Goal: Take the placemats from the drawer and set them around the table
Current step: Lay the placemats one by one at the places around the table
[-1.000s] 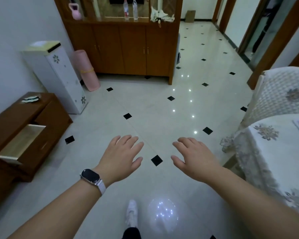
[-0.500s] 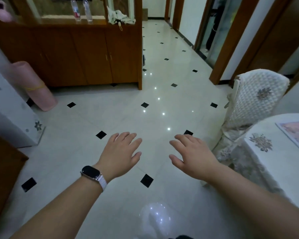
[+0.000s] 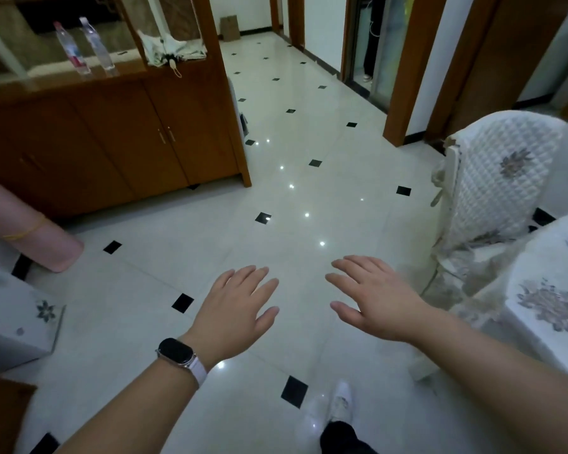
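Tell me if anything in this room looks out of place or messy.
Mostly tidy. A folded umbrella lies slumped on the wooden cabinet ledge beside two water bottles, and a pink rolled mat leans on the floor. Nothing looks spilled.

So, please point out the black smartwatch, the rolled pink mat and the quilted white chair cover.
black smartwatch (image 3: 175, 351), head view, its screen
rolled pink mat (image 3: 30, 229), head view, its side
quilted white chair cover (image 3: 502, 172), head view, backrest

No legible txt, labels or nos.
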Tool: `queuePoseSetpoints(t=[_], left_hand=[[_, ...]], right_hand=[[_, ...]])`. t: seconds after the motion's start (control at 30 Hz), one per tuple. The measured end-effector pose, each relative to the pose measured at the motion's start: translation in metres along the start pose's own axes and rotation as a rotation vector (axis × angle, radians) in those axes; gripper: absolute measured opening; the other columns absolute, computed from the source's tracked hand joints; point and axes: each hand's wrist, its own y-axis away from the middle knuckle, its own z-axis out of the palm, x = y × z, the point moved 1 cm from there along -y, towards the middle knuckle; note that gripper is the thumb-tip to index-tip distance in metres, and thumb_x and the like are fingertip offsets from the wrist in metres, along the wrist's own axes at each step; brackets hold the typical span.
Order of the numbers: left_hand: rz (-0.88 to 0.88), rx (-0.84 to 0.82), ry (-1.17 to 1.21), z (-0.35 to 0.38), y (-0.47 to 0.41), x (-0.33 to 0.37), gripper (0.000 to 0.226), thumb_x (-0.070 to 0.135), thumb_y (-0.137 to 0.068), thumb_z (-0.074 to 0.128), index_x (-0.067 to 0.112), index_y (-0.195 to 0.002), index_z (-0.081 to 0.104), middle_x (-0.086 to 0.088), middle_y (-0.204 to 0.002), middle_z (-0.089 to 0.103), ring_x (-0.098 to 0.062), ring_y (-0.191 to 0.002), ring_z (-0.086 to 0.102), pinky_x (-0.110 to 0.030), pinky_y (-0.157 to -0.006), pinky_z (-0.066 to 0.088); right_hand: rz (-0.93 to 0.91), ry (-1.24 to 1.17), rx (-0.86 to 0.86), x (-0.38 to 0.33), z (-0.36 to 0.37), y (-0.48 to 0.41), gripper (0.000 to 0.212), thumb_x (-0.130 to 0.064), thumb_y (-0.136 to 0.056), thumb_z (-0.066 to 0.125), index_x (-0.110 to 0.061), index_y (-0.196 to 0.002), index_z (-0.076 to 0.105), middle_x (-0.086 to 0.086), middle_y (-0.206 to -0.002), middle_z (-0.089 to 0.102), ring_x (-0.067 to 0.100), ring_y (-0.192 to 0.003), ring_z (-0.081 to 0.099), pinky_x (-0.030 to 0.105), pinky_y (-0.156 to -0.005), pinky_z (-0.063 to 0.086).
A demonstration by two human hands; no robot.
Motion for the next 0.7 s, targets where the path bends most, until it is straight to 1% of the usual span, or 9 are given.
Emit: queuePoseSetpoints(t=[0.07, 0.2, 0.3, 0.37, 0.47, 0.6, 0.7], left_hand=[[0.005, -0.030, -0.004, 0.004, -0.041, -0.013, 0.047, 0.048, -0.093, 0.043, 0.020, -0.127, 0.060, -0.005, -0.136, 0.056, -0.026, -0.126, 0.049, -0.045, -0.104, 0.037], [0.051, -0.015, -0.037, 0.006, -0.119, -0.026, 0.048, 0.048, -0.093, 0.042, 0.020, -0.127, 0.061, -0.005, -0.139, 0.054, -0.027, -0.129, 0.049, -0.042, -0.106, 0.030], [0.071, -0.007, -0.046, 0.004, -0.179, -0.033, 0.049, 0.049, -0.094, 0.042, 0.021, -0.130, 0.059, -0.005, -0.141, 0.052, -0.027, -0.131, 0.046, -0.043, -0.107, 0.030], [0.078, -0.005, -0.044, 0.005, -0.212, -0.038, 0.049, 0.050, -0.094, 0.042, 0.022, -0.132, 0.057, -0.004, -0.143, 0.050, -0.026, -0.133, 0.044, -0.044, -0.109, 0.031], [0.093, -0.016, -0.061, 0.008, -0.254, -0.048, 0.050, 0.050, -0.095, 0.041, 0.023, -0.134, 0.055, -0.003, -0.143, 0.050, -0.024, -0.134, 0.042, -0.041, -0.110, 0.026], [0.135, -0.030, -0.041, 0.023, -0.311, -0.068, 0.050, 0.052, -0.095, 0.039, 0.024, -0.134, 0.055, -0.002, -0.143, 0.051, -0.024, -0.134, 0.043, -0.044, -0.109, 0.034], [0.170, -0.025, 0.004, 0.042, -0.355, -0.088, 0.049, 0.051, -0.096, 0.039, 0.025, -0.134, 0.056, -0.001, -0.143, 0.051, -0.023, -0.134, 0.043, -0.045, -0.109, 0.034]], right_hand=[[0.007, -0.029, -0.009, 0.033, 0.003, -0.029, 0.048, -0.053, -0.092, 0.044, -0.020, -0.123, 0.058, 0.004, -0.132, 0.057, 0.027, -0.123, 0.051, 0.040, -0.102, 0.040], [0.000, -0.015, -0.009, 0.092, 0.005, -0.073, 0.048, -0.053, -0.091, 0.045, -0.020, -0.124, 0.058, 0.005, -0.132, 0.057, 0.028, -0.123, 0.050, 0.041, -0.102, 0.041], [0.003, 0.009, -0.027, 0.140, 0.002, -0.102, 0.049, -0.054, -0.091, 0.045, -0.020, -0.124, 0.059, 0.005, -0.133, 0.057, 0.028, -0.124, 0.050, 0.042, -0.104, 0.040], [0.023, 0.011, -0.046, 0.165, 0.001, -0.116, 0.050, -0.055, -0.091, 0.045, -0.021, -0.126, 0.058, 0.005, -0.134, 0.056, 0.029, -0.126, 0.049, 0.042, -0.105, 0.038], [0.045, 0.019, -0.056, 0.194, 0.000, -0.136, 0.050, -0.055, -0.091, 0.044, -0.022, -0.127, 0.057, 0.004, -0.136, 0.055, 0.028, -0.128, 0.047, 0.042, -0.107, 0.036], [0.087, 0.031, -0.076, 0.236, 0.004, -0.167, 0.050, -0.056, -0.092, 0.043, -0.023, -0.127, 0.056, 0.003, -0.137, 0.053, 0.027, -0.130, 0.044, 0.042, -0.108, 0.035], [0.127, 0.042, -0.101, 0.262, 0.018, -0.193, 0.049, -0.055, -0.092, 0.044, -0.022, -0.126, 0.056, 0.004, -0.137, 0.053, 0.027, -0.129, 0.045, 0.043, -0.108, 0.035]])
